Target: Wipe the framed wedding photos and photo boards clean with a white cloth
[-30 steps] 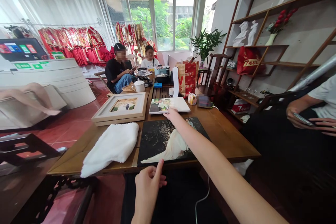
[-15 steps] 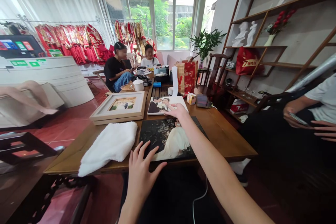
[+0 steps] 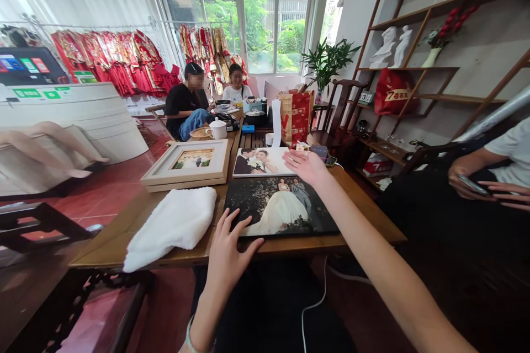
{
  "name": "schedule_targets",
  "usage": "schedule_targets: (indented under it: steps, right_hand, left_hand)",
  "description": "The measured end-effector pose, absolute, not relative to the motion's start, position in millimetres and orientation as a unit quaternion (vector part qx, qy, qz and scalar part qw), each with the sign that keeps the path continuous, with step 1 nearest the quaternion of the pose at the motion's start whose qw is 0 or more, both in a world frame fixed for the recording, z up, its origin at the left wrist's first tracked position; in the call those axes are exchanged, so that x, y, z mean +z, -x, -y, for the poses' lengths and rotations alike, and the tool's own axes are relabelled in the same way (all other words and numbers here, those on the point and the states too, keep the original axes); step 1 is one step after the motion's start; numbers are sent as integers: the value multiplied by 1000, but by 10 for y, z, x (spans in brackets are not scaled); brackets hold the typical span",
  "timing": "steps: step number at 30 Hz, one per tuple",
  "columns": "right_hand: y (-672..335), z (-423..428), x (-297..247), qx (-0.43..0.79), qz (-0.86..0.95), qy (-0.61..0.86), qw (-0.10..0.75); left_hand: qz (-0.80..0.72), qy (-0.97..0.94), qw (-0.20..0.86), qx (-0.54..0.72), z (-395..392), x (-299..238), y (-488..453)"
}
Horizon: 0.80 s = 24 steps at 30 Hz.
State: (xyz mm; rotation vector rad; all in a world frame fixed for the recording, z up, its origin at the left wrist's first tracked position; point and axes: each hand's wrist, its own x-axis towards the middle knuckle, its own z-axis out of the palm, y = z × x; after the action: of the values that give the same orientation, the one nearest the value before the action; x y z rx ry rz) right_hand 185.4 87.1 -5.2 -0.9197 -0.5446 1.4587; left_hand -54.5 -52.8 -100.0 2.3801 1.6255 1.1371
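A dark wedding photo panel [image 3: 265,204] lies flat at the table's near edge, showing a couple and a wide white dress. My left hand [image 3: 232,245] rests on its lower left corner, fingers spread. Behind it lies a lighter wedding photo panel [image 3: 259,162]. Over the right end of that panel is my right hand [image 3: 305,167], fingers stretched out and nothing held; whether it touches the surface I cannot tell. A pale framed photo [image 3: 186,162] lies on the left, with a folded white towel [image 3: 171,226] in front of it.
On the wooden table [image 3: 368,220] also stand a white lidded cup [image 3: 217,129], a red and brown paper bag [image 3: 296,118] and a phone [image 3: 321,151]. Two people sit at the far end. Another person's hands [image 3: 467,182] hold a phone at right. A white cable [image 3: 314,306] hangs in front.
My right hand has moved right along the lighter panel, uncovering the couple on the dark panel. The dark panel has shifted slightly away and right, with my left hand still at its corner.
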Motion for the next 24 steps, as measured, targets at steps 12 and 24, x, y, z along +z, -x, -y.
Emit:
schedule_targets:
  steps: [12,24]
  right_hand:
    - [-2615,-604,-1020,177,508,605,587]
    - [-2578,-613,-1224,247,646,478,542]
  left_hand:
    - [-545,-765,-7,343,537,-1023,459]
    - [-538,-778,-11,324,525,-1024,490]
